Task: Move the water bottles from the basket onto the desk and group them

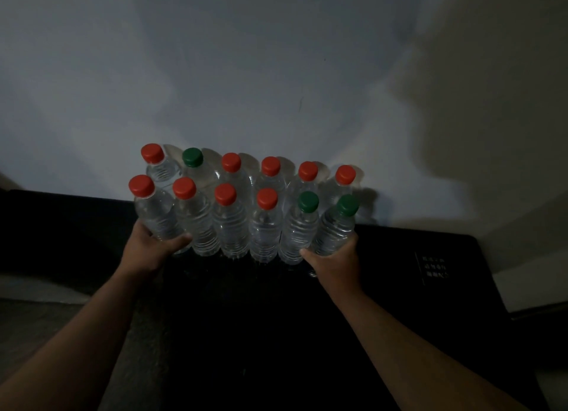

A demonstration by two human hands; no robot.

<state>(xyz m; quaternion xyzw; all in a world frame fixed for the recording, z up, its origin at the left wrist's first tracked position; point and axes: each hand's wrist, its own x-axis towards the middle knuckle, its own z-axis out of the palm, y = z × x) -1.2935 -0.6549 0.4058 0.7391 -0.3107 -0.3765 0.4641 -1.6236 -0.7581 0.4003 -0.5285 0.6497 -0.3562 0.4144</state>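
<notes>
Several clear water bottles (233, 223) stand upright in two rows on the black desk (399, 272), against the wall. Most carry red caps; three carry green caps. My left hand (153, 241) wraps the lower body of the red-capped bottle (153, 214) at the front row's left end. My right hand (332, 257) holds the lower body of the green-capped bottle (336, 229) at the front row's right end. The two hands bracket the front row from both sides. No basket is in view.
A pale wall (276, 72) rises directly behind the bottles. A small white printed label (433, 267) sits on the desk at the right. Grey floor (46, 312) shows past the desk's left edge. The scene is dim.
</notes>
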